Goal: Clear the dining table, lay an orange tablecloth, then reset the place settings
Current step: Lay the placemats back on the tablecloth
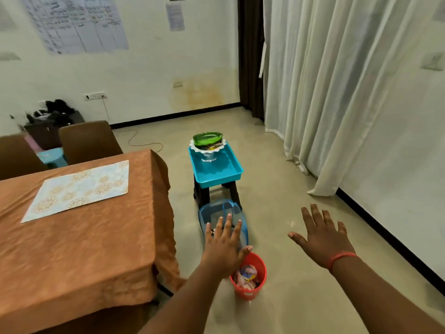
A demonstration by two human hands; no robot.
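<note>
Looking for writing, you had only the large handwritten paper chart (74,22) and a smaller printed sheet (175,16) taped to the white wall, both too blurred to read. The white label on the small red plastic bucket (250,276) was also illegible, and the crumpled wrappers inside it were hard to identify.

Your left hand (222,247) reached out empty, fingers spread wide, in front of a blue mesh basket (222,213) whose contents it mostly hid. Your right hand (321,235), a red band at the wrist, was likewise splayed and held nothing, over bare floor.

The orange satin tablecloth (79,249) already covered the dining table at your left, its skirt hanging past the corner; the table's near and left parts ran out of frame. One pale blue floral placemat (79,189) lay flat on it. Two brown chairs (89,141) stood behind.

Beyond the basket, a turquoise plastic tray (216,168) sat on a black stool, carrying a silver pedestal bowl (208,150) topped by a green glass dish (207,138). Cream curtains (337,80) lined the right side above beige flooring.
</note>
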